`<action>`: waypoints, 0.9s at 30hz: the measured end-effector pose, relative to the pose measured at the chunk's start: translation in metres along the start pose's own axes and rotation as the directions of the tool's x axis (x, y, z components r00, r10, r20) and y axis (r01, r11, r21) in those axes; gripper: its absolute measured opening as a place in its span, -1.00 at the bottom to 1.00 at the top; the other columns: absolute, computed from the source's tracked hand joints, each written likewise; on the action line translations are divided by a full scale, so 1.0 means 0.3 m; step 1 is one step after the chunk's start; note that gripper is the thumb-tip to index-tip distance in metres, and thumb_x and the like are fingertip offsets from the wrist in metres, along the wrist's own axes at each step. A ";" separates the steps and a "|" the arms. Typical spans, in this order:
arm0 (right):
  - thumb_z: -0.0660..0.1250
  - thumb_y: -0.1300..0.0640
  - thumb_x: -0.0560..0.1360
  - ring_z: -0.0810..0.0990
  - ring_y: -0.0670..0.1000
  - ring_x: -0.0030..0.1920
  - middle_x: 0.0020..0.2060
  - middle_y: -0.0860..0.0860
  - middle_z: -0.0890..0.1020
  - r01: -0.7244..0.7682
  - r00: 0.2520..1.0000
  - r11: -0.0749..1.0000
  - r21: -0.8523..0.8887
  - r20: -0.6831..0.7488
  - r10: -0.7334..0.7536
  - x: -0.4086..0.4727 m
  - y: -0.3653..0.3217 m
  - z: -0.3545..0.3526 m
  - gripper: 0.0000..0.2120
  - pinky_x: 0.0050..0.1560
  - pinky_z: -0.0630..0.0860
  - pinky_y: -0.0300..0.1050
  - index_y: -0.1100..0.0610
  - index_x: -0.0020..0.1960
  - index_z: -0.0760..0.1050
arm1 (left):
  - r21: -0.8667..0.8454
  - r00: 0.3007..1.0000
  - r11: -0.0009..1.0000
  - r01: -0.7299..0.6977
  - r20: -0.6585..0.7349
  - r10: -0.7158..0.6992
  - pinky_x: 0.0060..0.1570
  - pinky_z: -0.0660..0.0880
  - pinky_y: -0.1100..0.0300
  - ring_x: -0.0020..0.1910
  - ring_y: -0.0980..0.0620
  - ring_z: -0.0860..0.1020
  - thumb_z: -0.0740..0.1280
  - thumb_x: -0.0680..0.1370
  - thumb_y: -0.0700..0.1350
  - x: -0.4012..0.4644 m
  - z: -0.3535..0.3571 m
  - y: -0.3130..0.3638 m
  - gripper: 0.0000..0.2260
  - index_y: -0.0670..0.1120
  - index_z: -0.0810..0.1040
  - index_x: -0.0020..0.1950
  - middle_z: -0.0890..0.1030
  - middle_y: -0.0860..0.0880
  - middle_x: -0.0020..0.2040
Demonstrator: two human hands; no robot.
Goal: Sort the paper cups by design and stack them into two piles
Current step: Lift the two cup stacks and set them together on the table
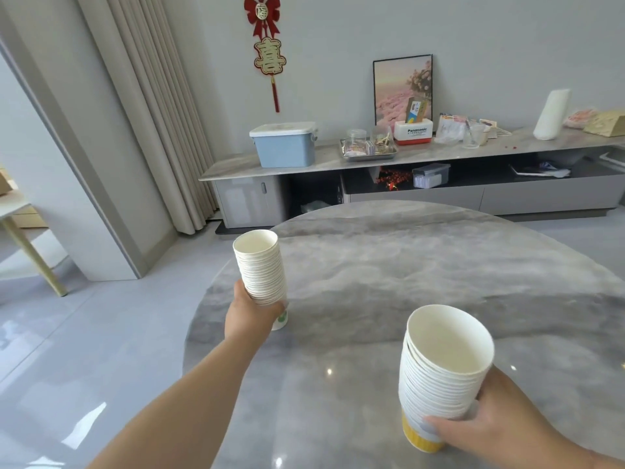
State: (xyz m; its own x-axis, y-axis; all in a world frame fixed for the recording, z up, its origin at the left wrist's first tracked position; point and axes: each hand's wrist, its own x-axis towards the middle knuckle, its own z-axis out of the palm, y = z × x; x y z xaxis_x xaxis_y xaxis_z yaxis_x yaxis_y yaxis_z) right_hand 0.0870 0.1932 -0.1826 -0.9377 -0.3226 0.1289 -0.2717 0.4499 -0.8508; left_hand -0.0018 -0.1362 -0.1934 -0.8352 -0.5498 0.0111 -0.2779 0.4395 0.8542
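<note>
Since both nested stacks are already in hand, the step now looks like setting them down as two separate piles on the round grey marble-look table.

Left hand: fingers wrapped round the base of the tall stack of white paper cups with a green print on the bottom cup. Stack sits at the table's left edge, tilted slightly toward the camera; can't tell if the base touches the top or hangs just above it.

Right hand: fingers and thumb curled round the lower part of the stack of white paper cups with a yellow band on the bottom cup. It's near the front right of the table, leaning left; base contact also unclear.

Only the bottom cup's print shows on each stack, so the sort can't be verified from here.

How to do it well, my read:
- Bring each stack vertical before lowering; a leaning nested column tips easily.
- Land the base flat, then let go slowly, fingers sliding off sideways.
- Left stack is too close to the rim. Move it inward first.
- Keep the piles well apart so they don't knock.
- Rims on the right stack look unevenly nested; press down lightly to seat them.
</note>
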 end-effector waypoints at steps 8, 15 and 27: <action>0.57 -0.30 -0.09 0.49 -0.35 0.20 0.14 -0.36 0.57 0.002 0.998 0.995 0.102 0.054 -0.008 0.035 -0.034 0.014 -0.06 0.14 0.39 -0.49 -0.44 0.24 0.27 | -0.022 0.998 0.999 0.034 0.051 -0.033 -0.05 0.50 0.01 0.03 -0.11 0.53 0.52 0.27 0.01 0.129 -0.001 -0.001 -0.32 0.05 0.29 0.30 0.57 -0.01 0.07; 0.66 -0.04 0.00 0.62 -0.23 0.07 0.09 -0.31 0.61 -0.092 0.986 0.986 0.142 0.149 0.070 -0.001 -0.039 0.021 -0.02 -0.08 0.53 -0.39 -0.25 0.31 0.26 | 0.230 0.993 0.967 0.112 -0.063 -0.101 0.27 0.40 -0.01 0.31 -0.14 0.37 0.52 0.31 -0.14 -0.016 -0.097 -0.056 -0.17 -0.12 0.15 0.47 0.31 -0.15 0.35; 0.50 -0.23 0.11 0.56 -0.25 0.08 0.05 -0.22 0.58 0.005 0.999 1.000 0.027 0.043 -0.006 0.213 -0.167 0.362 -0.42 0.12 0.52 -0.15 -0.30 0.04 0.31 | 0.019 0.809 0.955 -0.296 0.536 0.240 0.06 0.52 0.30 0.16 0.33 0.48 0.51 0.25 -0.03 -0.290 -0.187 -0.125 -0.33 0.24 0.38 0.30 0.54 0.30 0.18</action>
State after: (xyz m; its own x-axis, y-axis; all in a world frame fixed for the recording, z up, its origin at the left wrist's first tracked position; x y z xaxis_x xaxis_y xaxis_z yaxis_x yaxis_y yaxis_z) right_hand 0.0642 0.0596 -0.1872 -0.9260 -0.3607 0.1119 -0.2701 0.4255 -0.8637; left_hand 0.1078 -0.1448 -0.1972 -0.9971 0.0411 -0.0643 -0.0272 0.5960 0.8026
